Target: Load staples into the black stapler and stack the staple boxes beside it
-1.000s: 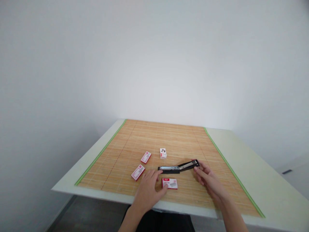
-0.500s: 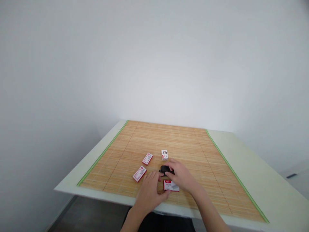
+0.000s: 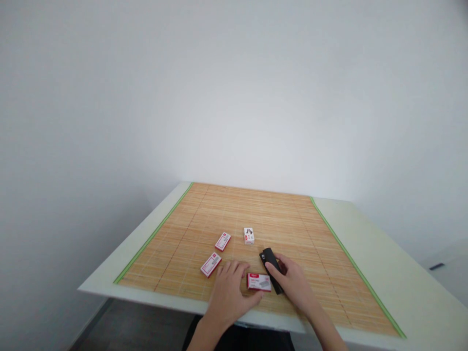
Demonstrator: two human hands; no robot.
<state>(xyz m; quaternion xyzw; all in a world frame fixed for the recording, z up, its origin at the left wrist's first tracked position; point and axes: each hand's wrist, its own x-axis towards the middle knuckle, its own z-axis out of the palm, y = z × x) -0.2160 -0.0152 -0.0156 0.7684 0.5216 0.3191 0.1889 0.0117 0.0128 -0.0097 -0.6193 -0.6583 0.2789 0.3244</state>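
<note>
A black stapler (image 3: 271, 271) lies slantwise on the mat, with my right hand (image 3: 294, 282) closed around its right side, thumb on top. Just left of it sits a red-and-white staple box (image 3: 259, 282). My left hand (image 3: 229, 295) rests beside that box, fingers and thumb spread and nothing in its grasp. The thumb is close to the box's lower edge; whether it touches, I cannot tell. Two similar red-and-white boxes, one nearer (image 3: 211, 264) and one farther (image 3: 223, 241), lie up and left of my left hand.
A small white box (image 3: 249, 235) with a dark picture stands beyond my hands. Everything is on a bamboo mat (image 3: 252, 207) with green edging, laid over a pale table (image 3: 369, 234). A plain wall (image 3: 248, 107) rises behind the table's far edge.
My right hand has moved right and toward me, and the stapler has turned from lying crosswise to slanting beside the staple box. My left hand has come off the stapler's end.
</note>
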